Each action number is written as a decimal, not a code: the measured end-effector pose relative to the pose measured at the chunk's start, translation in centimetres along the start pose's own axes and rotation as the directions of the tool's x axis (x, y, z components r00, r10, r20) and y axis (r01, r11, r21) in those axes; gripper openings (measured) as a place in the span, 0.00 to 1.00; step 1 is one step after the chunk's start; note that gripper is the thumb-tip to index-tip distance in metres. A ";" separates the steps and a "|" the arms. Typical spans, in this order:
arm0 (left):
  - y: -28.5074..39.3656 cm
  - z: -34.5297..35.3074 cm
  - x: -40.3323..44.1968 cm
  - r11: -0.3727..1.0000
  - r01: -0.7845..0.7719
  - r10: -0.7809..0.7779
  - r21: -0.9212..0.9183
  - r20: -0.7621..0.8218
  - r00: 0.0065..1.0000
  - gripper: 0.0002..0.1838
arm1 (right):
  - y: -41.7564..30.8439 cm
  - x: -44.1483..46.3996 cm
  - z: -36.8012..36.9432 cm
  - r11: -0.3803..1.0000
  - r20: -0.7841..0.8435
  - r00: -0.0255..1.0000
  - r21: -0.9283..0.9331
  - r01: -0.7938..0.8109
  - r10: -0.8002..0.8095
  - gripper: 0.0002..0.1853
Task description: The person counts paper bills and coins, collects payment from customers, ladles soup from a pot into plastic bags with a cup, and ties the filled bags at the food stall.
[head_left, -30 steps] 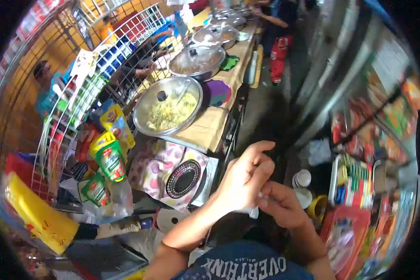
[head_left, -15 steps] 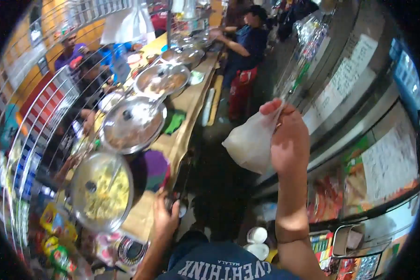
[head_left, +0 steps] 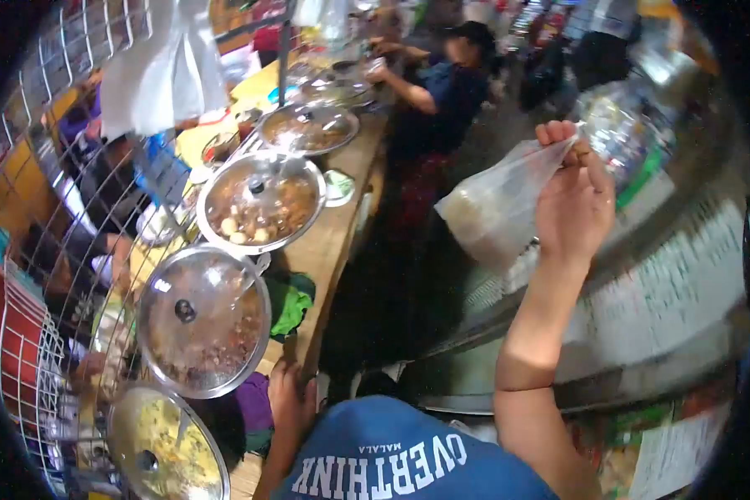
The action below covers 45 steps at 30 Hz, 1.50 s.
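Observation:
My right hand [head_left: 577, 196] is raised over the aisle, its fingers closed on the top of a clear plastic bag [head_left: 496, 204]. The bag hangs tilted, with something pale inside that I cannot make out. Low on the left, my left hand [head_left: 293, 396] rests at the counter edge, fingers lightly bent and apart, with nothing visible in it. Beside it lie a purple cloth [head_left: 256, 410] and a green cloth [head_left: 292, 310]. The nearest pans are a lidded pan of brownish food [head_left: 204, 321] and a lidded pan of yellow food [head_left: 171, 442].
More lidded pans, one with dark stew [head_left: 262, 200], line the wooden counter [head_left: 342, 229]. A wire grille [head_left: 37, 283] bounds the left, with people beyond it. A co-worker [head_left: 442, 87] stands farther along the aisle. Handwritten paper signs [head_left: 671, 279] cover the right side.
My view has turned and moved forward along the counter. My right hand still holds the bag, now farther right and higher in view. My left hand stays by the counter edge.

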State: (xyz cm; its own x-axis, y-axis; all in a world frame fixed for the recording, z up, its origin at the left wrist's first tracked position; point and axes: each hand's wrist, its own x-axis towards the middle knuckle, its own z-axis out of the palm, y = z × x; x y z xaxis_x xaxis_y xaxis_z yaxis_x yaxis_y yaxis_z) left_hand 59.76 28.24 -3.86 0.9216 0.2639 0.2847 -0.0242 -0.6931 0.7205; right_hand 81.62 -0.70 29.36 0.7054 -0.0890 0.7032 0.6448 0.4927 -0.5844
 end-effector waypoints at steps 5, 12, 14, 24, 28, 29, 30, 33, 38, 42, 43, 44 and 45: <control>-0.9 2.4 4.5 0.998 0.014 -0.013 0.056 -0.016 1.000 0.17 | 8.1 5.1 -3.4 0.993 0.143 0.983 -0.001 -0.119 0.118 0.27; -1.1 7.6 8.5 0.862 0.456 -0.407 0.223 -0.233 0.883 0.14 | 18.1 12.1 -6.0 0.912 0.161 0.926 0.183 -0.368 0.341 0.11; 0.2 9.1 9.8 0.781 0.599 -0.526 0.180 -0.329 0.785 0.12 | 20.9 14.3 -8.3 0.902 0.225 0.906 0.165 -0.399 0.359 0.09; -0.2 14.1 13.5 0.516 0.570 -0.424 0.640 -0.386 0.819 0.31 | 36.2 21.9 -12.2 0.787 0.398 0.805 0.262 -0.559 0.439 0.11; -0.2 14.6 13.7 0.521 0.609 -0.514 0.598 -0.349 0.783 0.29 | 36.4 25.6 -6.4 0.792 0.302 0.824 0.256 -0.554 0.479 0.10; -0.3 14.6 13.8 0.517 0.615 -0.527 0.595 -0.345 0.777 0.29 | 36.5 26.6 -5.1 0.797 0.320 0.833 0.275 -0.537 0.451 0.10; -0.4 14.6 13.8 0.505 0.580 -0.485 0.640 -0.345 0.804 0.29 | 36.7 28.1 -3.7 0.790 0.440 0.823 0.326 -0.519 0.359 0.11; -0.3 14.7 14.0 0.493 0.577 -0.453 0.651 -0.373 0.809 0.29 | 37.4 31.0 -0.4 0.732 0.689 0.720 0.446 -0.515 0.087 0.13; -0.1 14.9 14.2 0.507 0.620 -0.443 0.599 -0.436 0.783 0.27 | 38.9 31.4 3.8 0.732 0.652 0.758 0.514 -0.447 0.005 0.15; -0.2 15.0 13.8 0.438 0.625 -0.441 0.646 -0.451 0.776 0.29 | 39.8 31.2 5.7 0.702 0.693 0.720 0.501 -0.506 0.025 0.16; -0.3 15.1 13.8 0.421 0.623 -0.447 0.659 -0.447 0.775 0.30 | 40.4 31.1 5.1 0.717 0.715 0.697 0.459 -0.525 0.053 0.16; -0.6 15.5 13.1 0.432 0.634 -0.453 0.641 -0.453 0.767 0.31 | 41.1 30.9 4.5 0.730 0.735 0.673 0.415 -0.542 0.082 0.17; -1.3 15.9 12.5 0.430 0.658 -0.463 0.617 -0.475 0.748 0.32 | 41.6 30.8 3.9 0.742 0.754 0.647 0.371 -0.558 0.110 0.17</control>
State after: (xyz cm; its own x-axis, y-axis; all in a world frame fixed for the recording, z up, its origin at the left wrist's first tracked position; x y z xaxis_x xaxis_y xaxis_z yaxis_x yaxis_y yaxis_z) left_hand 77.49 21.79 -11.26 0.5166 0.8370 0.1805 0.8356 -0.5388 0.1072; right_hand 129.01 20.41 28.26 0.3052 0.6494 0.6965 -0.0249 0.7365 -0.6759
